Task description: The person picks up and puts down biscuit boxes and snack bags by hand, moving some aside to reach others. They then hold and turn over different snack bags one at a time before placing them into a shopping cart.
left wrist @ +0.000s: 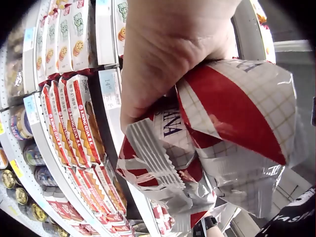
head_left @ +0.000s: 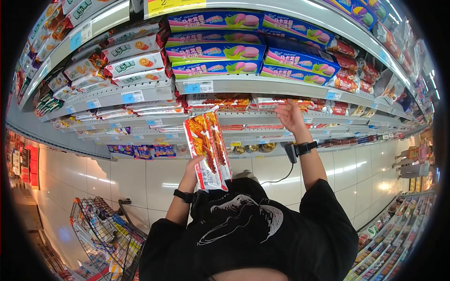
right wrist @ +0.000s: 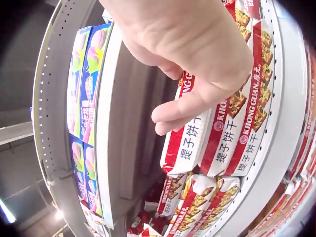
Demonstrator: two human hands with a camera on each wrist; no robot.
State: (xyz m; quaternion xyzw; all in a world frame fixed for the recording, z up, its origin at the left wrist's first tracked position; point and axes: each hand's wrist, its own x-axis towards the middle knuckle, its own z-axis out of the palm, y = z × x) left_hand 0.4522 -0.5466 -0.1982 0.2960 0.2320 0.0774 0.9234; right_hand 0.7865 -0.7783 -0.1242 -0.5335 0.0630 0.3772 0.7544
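Two biscuit packs [head_left: 206, 150] gripped in the left hand's [head_left: 191, 169] fingers, long axis aimed from torso toward the front edge of the shelf [right wrist: 282, 118], right hand's [head_left: 291, 119] loosely bent fingers held at shelved packs [right wrist: 229, 128]

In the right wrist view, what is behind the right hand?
Red-and-white Khong Guan packets show behind the right hand, beyond its fingers and edge. The parts directly behind the hand are covered and cannot be seen.

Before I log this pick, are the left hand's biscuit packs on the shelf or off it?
Off: the left hand holds the biscuit packs between the shelves and the person's shirt.
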